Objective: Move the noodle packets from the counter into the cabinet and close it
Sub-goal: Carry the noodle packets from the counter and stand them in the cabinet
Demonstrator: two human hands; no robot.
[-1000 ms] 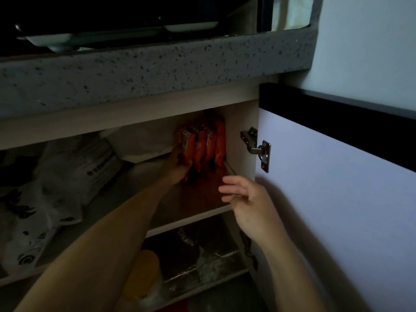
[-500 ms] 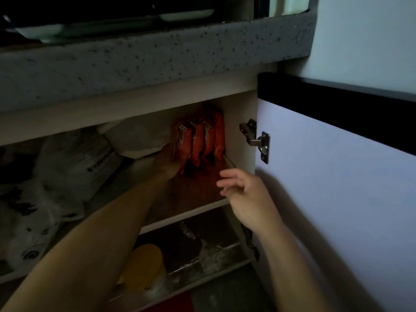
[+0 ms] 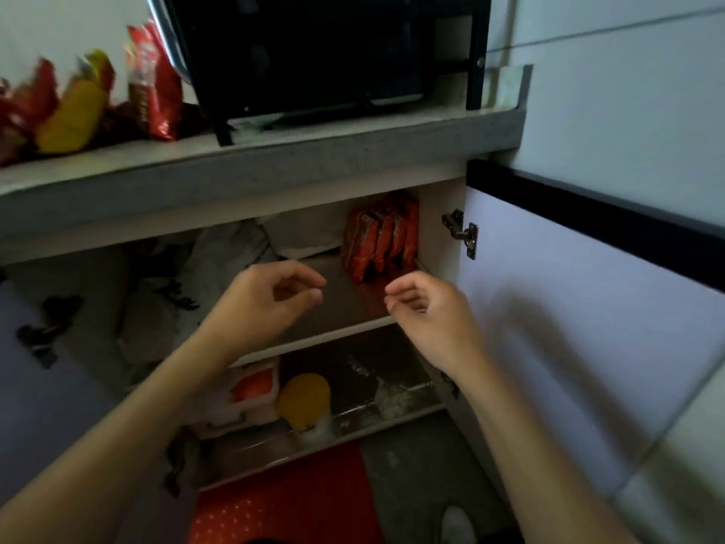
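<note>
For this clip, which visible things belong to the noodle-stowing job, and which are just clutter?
Part of the job:
orange noodle packets standing on the upper shelf
packets on the counter
open cabinet door
left hand and right hand, both empty

Just lying about:
black rack
white bags
yellow-lidded jar
red mat

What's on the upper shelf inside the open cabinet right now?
Orange noodle packets stand upright at the upper shelf's back right; crumpled white bags fill its left. Anything behind them is hidden.

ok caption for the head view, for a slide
Both empty hands, left hand and right hand, before shelved noodle packets; cabinet door open.
</note>
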